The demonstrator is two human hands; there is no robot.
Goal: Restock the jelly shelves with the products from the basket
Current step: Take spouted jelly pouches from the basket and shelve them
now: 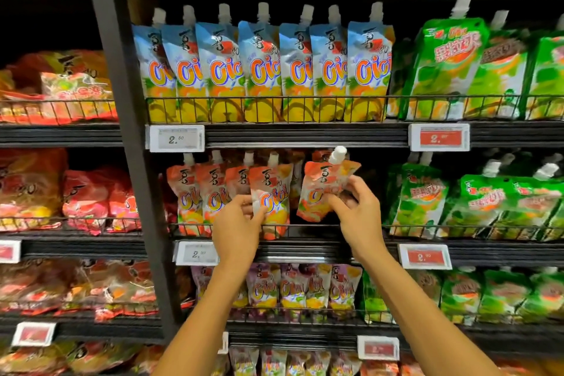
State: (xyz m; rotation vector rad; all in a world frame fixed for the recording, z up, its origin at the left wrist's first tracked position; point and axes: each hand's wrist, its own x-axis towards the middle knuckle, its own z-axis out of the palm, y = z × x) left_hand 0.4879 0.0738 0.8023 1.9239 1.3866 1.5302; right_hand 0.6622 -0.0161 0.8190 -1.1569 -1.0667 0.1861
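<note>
Bright, soft blur; edges bowed, darker

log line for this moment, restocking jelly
stage: shelving | left hand: holds upright red pouch in middle shelf row | right hand: pinches tilted red pouch, not yet seated

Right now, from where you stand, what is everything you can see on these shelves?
Blue pouches: seven, blue and yellow with white caps, upper shelf.
Green pouches: many, green, right side of each shelf.
Orange pouches: at least five, orange-red, middle shelf.
Purple pouches: about four, purple and yellow, shelf below.
Red bags: many, red and orange, left bay.
Price tags: several, white or red, shelf edges.
Left hand: grips the front orange pouch, which stands upright.
Right hand: pinches the tilted orange pouch, beside the row.
</note>
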